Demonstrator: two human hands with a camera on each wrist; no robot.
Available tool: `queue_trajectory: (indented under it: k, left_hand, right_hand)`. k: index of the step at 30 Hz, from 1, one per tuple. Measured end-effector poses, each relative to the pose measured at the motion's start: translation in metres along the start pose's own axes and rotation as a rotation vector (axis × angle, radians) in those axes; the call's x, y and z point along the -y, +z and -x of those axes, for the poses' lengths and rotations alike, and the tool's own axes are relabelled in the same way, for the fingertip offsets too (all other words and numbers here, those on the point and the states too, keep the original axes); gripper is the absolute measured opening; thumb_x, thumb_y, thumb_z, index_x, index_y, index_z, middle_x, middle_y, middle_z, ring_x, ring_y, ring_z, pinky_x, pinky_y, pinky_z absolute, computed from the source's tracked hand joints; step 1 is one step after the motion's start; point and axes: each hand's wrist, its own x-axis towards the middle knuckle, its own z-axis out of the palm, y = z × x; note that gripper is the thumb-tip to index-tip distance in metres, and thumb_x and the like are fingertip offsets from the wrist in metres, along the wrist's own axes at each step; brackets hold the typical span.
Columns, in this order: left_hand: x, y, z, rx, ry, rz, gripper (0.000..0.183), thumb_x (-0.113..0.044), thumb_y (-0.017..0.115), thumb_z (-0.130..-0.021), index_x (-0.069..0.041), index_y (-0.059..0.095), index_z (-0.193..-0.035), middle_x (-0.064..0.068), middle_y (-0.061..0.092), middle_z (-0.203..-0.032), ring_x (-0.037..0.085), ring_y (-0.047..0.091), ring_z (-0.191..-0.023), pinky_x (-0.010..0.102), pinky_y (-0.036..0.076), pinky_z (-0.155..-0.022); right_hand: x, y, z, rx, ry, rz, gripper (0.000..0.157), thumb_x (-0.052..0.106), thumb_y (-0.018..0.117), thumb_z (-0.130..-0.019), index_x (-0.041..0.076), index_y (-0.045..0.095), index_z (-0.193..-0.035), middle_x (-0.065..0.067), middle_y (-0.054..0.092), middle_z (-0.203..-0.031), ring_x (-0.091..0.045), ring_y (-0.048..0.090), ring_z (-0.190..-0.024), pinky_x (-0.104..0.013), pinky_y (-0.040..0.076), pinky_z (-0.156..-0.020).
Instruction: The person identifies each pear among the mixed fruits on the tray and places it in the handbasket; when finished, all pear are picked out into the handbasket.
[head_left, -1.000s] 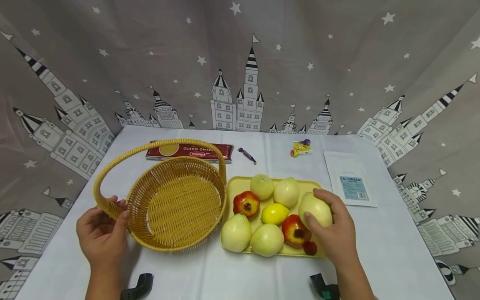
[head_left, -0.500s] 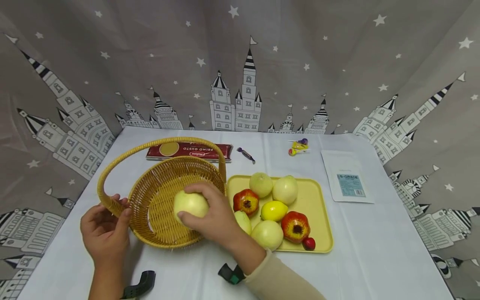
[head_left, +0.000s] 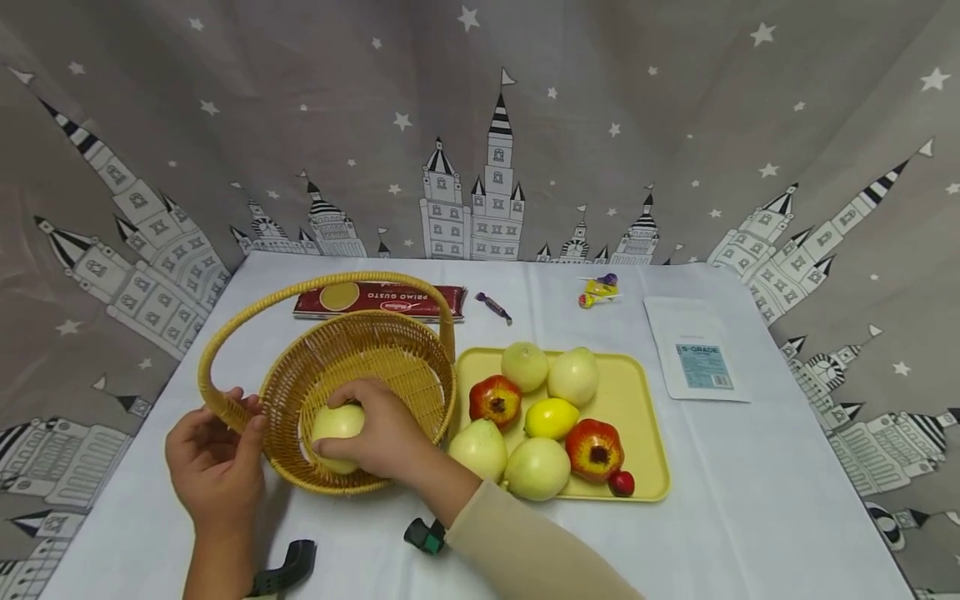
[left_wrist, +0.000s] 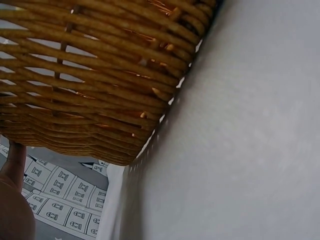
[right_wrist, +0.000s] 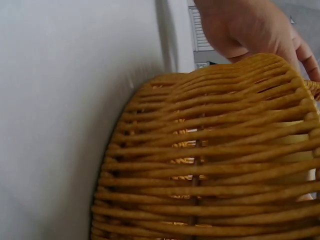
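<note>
A woven yellow basket [head_left: 431,387] with a tall arched handle [head_left: 322,287] stands on the left of the table, its side filling much of both wrist views. My left hand [head_left: 217,475] grips the foot of the handle at the basket's left rim, thumb in front. Inside the basket, my right hand [head_left: 378,433] holds a pale yellow-green pear [head_left: 337,425] low at the left side; whether the pear touches the bottom cannot be told. Right of the basket lies a yellow tray [head_left: 645,417] with several similar pears [head_left: 538,469], a lemon [head_left: 551,418], two pomegranates [head_left: 594,450] and a small red fruit [head_left: 621,483].
Behind the basket lies a dark red biscuit packet [head_left: 390,302]. A small wrapped candy [head_left: 493,307] and several lollipops [head_left: 598,292] are at the back. A white pouch [head_left: 697,350] lies at the right. A grey castle-print curtain [head_left: 480,125] hangs behind the white table.
My right hand has carried the pear from the tray's right side leftward into the basket, then lower and further left. My left hand has stayed on the handle.
</note>
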Motion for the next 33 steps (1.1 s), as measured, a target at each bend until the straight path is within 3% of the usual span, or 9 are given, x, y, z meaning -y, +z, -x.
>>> queue_trajectory:
  k: [8, 14, 17, 21, 24, 26, 30, 33]
  left_hand:
    - [0.000, 0.000, 0.000, 0.010, 0.008, -0.037, 0.044, 0.018, 0.064, -0.082, 0.016, 0.038, -0.118, 0.027, 0.057, -0.118, 0.023, 0.064, -0.103, 0.025, 0.052, -0.094]
    - [0.002, 0.000, 0.000, 0.014, 0.013, -0.039, 0.044, 0.017, 0.064, -0.082, 0.016, 0.038, -0.118, 0.027, 0.057, -0.118, 0.024, 0.064, -0.104, 0.025, 0.052, -0.094]
    - [0.001, 0.000, 0.000, 0.017, 0.010, -0.046, 0.044, 0.017, 0.064, -0.082, 0.016, 0.038, -0.118, 0.027, 0.056, -0.118, 0.024, 0.063, -0.104, 0.025, 0.052, -0.094]
    - [-0.004, -0.001, -0.001, 0.025, -0.003, -0.090, 0.044, 0.017, 0.064, -0.083, 0.015, 0.038, -0.119, 0.025, 0.057, -0.118, 0.022, 0.063, -0.105, 0.024, 0.051, -0.095]
    - [-0.003, 0.000, 0.001, 0.029, -0.008, -0.085, 0.044, 0.017, 0.063, -0.083, 0.014, 0.038, -0.119, 0.025, 0.057, -0.118, 0.022, 0.063, -0.105, 0.024, 0.051, -0.096]
    - [0.000, 0.000, 0.002, 0.026, -0.008, -0.060, 0.044, 0.017, 0.063, -0.083, 0.015, 0.037, -0.118, 0.026, 0.057, -0.118, 0.023, 0.062, -0.105, 0.025, 0.051, -0.096]
    - [0.009, -0.005, 0.005, 0.017, -0.011, -0.052, 0.046, 0.017, 0.064, -0.082, 0.014, 0.037, -0.119, 0.027, 0.056, -0.119, 0.023, 0.063, -0.104, 0.025, 0.052, -0.095]
    - [0.014, -0.008, 0.006, 0.017, -0.013, -0.060, 0.046, 0.017, 0.064, -0.082, 0.013, 0.037, -0.118, 0.027, 0.055, -0.120, 0.022, 0.063, -0.104, 0.024, 0.052, -0.094]
  right_hand:
    - [0.001, 0.001, 0.001, 0.112, 0.023, 0.158, 0.043, 0.036, 0.086, -0.070, 0.023, 0.060, -0.102, 0.013, 0.052, -0.106, 0.000, 0.051, -0.089, -0.010, 0.045, -0.073]
    - [0.001, 0.000, 0.002, 0.094, 0.020, 0.166, 0.039, 0.036, 0.083, -0.073, 0.023, 0.062, -0.103, 0.013, 0.052, -0.109, 0.000, 0.051, -0.092, -0.009, 0.045, -0.074]
    - [0.000, -0.003, 0.005, 0.021, -0.054, 0.127, 0.036, 0.033, 0.081, -0.076, 0.022, 0.062, -0.105, 0.014, 0.054, -0.109, 0.000, 0.052, -0.098, -0.010, 0.045, -0.081]
    - [0.000, -0.012, 0.020, -0.095, -0.232, -0.050, 0.029, 0.024, 0.077, -0.082, 0.015, 0.062, -0.104, 0.010, 0.056, -0.108, -0.002, 0.054, -0.104, -0.017, 0.049, -0.092]
    - [-0.003, -0.033, 0.040, -0.168, -0.370, -0.123, 0.027, 0.016, 0.077, -0.082, 0.011, 0.061, -0.103, 0.004, 0.059, -0.107, -0.005, 0.055, -0.103, -0.023, 0.052, -0.091]
    - [-0.007, -0.052, 0.056, -0.217, -0.415, -0.110, 0.029, 0.013, 0.078, -0.081, 0.010, 0.060, -0.104, 0.000, 0.059, -0.107, -0.009, 0.055, -0.102, -0.027, 0.054, -0.089]
    - [-0.016, -0.085, 0.082, -0.252, -0.338, -0.087, 0.035, 0.007, 0.080, -0.077, 0.008, 0.060, -0.106, -0.005, 0.060, -0.106, -0.016, 0.057, -0.099, -0.033, 0.054, -0.087]
    - [-0.033, -0.091, 0.091, -0.235, -0.220, -0.032, 0.039, 0.012, 0.083, -0.075, 0.013, 0.061, -0.108, 0.002, 0.060, -0.108, -0.014, 0.057, -0.102, -0.032, 0.051, -0.092]
